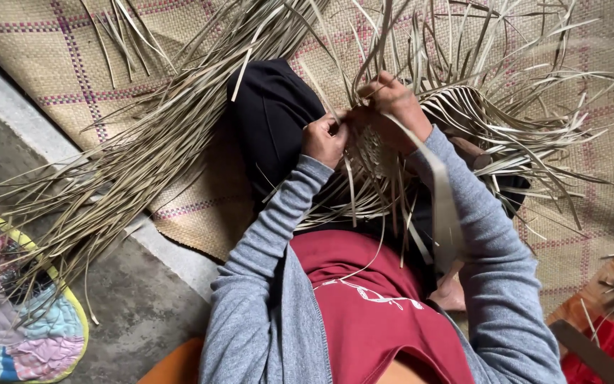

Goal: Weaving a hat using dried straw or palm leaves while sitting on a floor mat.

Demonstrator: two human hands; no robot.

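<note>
A plaid woven mat [598, 178] covers the concrete floor [136, 299]. Over the lap, the left hand [323, 139] and right hand [394, 107] both pinch shut on dried leaf strips [463, 117] at the woven edge. The strips look light, springy and likely brittle, so they are best held near the weave. A loose bundle [129, 163] fans out to the left.

Loose dry strips [143, 142] fan thickly across the woven mat [44, 50], closing off the way left of the hands, while a second spray of strips [527, 135] bristles to the right. Both hands, left hand [323, 139] and right hand [394, 107], sit hemmed in by upright strands. Open passage lies on the bare concrete floor [136, 306] (lower left), between the mat's edge and a patchwork cushion [30, 334].
</note>
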